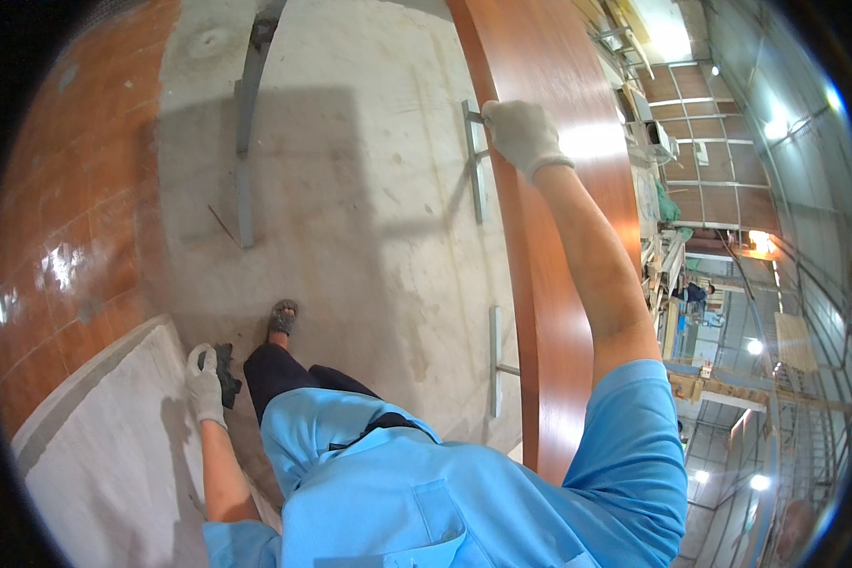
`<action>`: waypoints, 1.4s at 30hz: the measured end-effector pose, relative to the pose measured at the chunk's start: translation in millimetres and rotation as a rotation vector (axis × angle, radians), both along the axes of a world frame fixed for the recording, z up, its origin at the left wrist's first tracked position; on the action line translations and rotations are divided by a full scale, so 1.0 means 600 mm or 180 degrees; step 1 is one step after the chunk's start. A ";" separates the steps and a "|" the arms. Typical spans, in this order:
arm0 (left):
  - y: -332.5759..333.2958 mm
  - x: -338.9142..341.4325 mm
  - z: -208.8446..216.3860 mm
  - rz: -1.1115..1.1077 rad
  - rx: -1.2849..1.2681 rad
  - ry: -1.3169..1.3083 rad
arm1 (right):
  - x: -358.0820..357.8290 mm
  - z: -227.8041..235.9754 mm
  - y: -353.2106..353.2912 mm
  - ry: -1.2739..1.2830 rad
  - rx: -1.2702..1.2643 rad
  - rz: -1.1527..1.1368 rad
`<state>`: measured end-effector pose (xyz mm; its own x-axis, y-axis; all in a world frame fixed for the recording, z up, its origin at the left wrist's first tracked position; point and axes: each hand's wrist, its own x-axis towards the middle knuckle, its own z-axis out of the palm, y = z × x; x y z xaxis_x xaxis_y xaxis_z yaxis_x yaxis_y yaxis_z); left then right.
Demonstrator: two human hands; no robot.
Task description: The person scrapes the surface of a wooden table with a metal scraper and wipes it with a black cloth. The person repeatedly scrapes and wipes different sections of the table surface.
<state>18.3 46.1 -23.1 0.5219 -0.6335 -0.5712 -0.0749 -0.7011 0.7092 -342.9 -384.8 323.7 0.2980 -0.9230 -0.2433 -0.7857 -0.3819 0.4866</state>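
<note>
Stretching away beyond the right hand and back past its elbow, a long, glossy reddish-brown panel lies directly beneath that arm. The hand, in a pale glove, is curled up almost into a fist at the panel's near long edge, its knuckles on top; whether the fingertips grip under the edge cannot be told. Just left of this hand, a grey metal foot rests on the floor beside the panel, and a second metal foot sits nearer the body.

Low and well apart to the left, the gloved left hand is closed around a dark, bulky object, whose kind is too unclear to name. Right of that hand are dark trousers and a foot in a grey sandal. Below and left of it slopes a pale slab; farther out lies a shiny orange-brown surface marked with a grid. Ahead of it, a long metal bar lies on the concrete floor near a thin stick. Far right of the right hand, another person shows small among stacked materials.
</note>
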 end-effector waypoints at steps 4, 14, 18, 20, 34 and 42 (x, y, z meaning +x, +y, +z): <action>0.018 -0.019 0.002 0.0021 -0.0009 0.0054 | -0.015 0.010 0.044 0.0219 0.0031 0.0053; 0.059 -0.058 -0.012 0.0047 -0.0182 0.0197 | -0.072 -0.001 0.152 0.0343 0.0060 0.0139; 0.078 -0.078 -0.015 -0.0079 -0.0106 0.0157 | -0.093 0.002 0.213 0.0345 0.0147 0.0137; 0.090 -0.087 -0.016 -0.0145 -0.0211 0.0083 | -0.103 0.003 0.244 0.0278 0.0193 0.0157; 0.198 -0.121 -0.029 -0.0495 -0.0458 -0.0118 | -0.173 -0.001 0.456 0.0398 0.0233 -0.0009; 0.251 -0.090 -0.033 -0.0296 -0.0315 -0.0134 | -0.220 0.001 0.562 0.0469 0.0294 0.0128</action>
<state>-35.9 196.5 -42.9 0.4805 -0.7324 -0.4823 -0.1675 -0.6165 0.7693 -475.2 -47.7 324.5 0.2891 -0.8828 -0.3702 -0.6918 -0.4600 0.5566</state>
